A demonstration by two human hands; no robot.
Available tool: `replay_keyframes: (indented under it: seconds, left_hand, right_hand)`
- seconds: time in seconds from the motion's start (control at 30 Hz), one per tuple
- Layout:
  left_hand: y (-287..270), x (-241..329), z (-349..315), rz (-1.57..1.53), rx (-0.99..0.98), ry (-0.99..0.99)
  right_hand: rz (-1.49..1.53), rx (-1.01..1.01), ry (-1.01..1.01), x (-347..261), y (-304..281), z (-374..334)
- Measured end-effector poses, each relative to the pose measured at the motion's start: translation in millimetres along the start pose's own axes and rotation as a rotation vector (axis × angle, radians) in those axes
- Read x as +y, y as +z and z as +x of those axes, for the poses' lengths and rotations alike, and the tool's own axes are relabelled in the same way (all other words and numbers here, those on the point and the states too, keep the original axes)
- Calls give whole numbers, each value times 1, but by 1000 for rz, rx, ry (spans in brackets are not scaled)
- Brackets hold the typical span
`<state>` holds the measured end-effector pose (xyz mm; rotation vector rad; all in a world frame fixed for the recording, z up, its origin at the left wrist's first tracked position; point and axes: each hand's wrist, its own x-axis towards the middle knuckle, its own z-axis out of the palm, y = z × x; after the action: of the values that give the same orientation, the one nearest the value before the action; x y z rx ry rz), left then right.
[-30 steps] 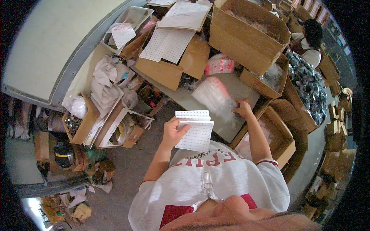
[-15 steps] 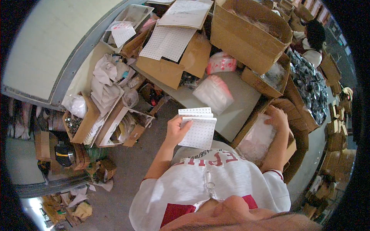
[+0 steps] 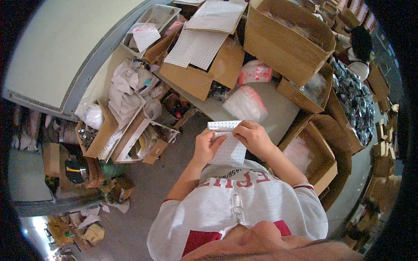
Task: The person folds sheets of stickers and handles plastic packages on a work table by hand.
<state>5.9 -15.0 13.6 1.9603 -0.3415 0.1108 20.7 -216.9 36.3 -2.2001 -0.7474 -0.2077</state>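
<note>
My left hand (image 3: pixel 206 147) grips a folded white sheet (image 3: pixel 230 152) printed with rows of small dark marks, like a sheet of labels. Its thumb lies across the front and the fingers are behind. The top of the sheet is bent over into a strip. My right hand (image 3: pixel 252 138) pinches at the right side of that fold, its fingertips close together on the paper. Whether a loose piece is between them is too small to tell. Beside my right forearm, clear plastic bags (image 3: pixel 298 153) lie inside an open cardboard box (image 3: pixel 323 145).
On the grey table (image 3: pixel 278 106) ahead lie a stack of clear bags (image 3: pixel 246 104) and a red-and-white plastic pack (image 3: pixel 254 72). More printed sheets (image 3: pixel 193 47) rest on a carton. A box of dark wrapped items (image 3: pixel 355 104) stands right; a person (image 3: pixel 359 48) is beyond it.
My right hand has left the bags in the box on the right and come over to the sheet, where it now pinches the upper fold. My left hand still holds the sheet.
</note>
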Motion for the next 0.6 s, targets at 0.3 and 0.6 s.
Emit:
replay_keyframes:
  seconds: [0.3, 0.6]
  left_hand:
    - [-2, -16, -4, 26, 64, -70]
    - [1, -25, -10, -195, 101, -182]
  right_hand:
    - [270, -184, 182, 37, -3, 0]
    - [44, 118, 738, 224, 58, -15]
